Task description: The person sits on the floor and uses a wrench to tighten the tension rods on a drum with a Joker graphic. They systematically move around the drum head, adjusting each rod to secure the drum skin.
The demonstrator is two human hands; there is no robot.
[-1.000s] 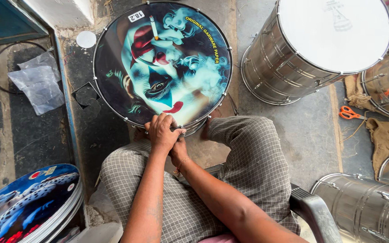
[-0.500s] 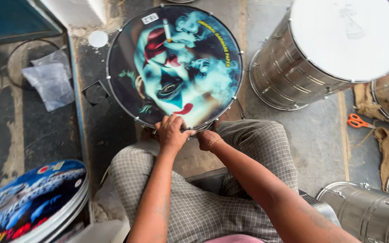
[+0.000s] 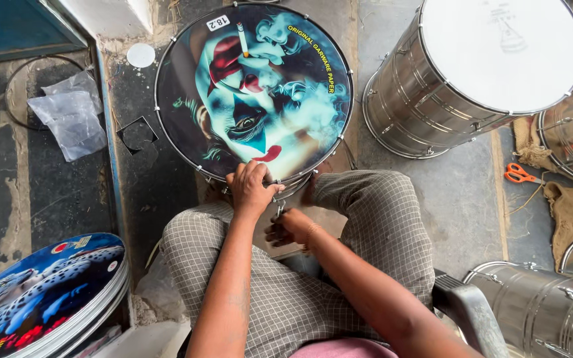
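A drum (image 3: 300, 86) with a printed painted-clown face on its head stands on the floor between my knees. My left hand (image 3: 252, 189) presses down on its near rim, fingers curled over the metal hoop. My right hand (image 3: 290, 229) is lower, against the drum's near side just under the rim. Its fingers are closed around a small metal fitting (image 3: 278, 209) that hangs from the hoop. The drum's shell is mostly hidden under the head and my hands.
A large steel drum with a white head (image 3: 472, 73) stands to the right, with more steel shells (image 3: 538, 311) near it. Orange scissors (image 3: 518, 174) lie on the floor. Stacked printed drum heads (image 3: 41, 292) sit lower left, a plastic bag (image 3: 71, 119) upper left.
My right hand has dropped from the rim beside my left hand to the drum's side below it. My left hand has stayed on the hoop.
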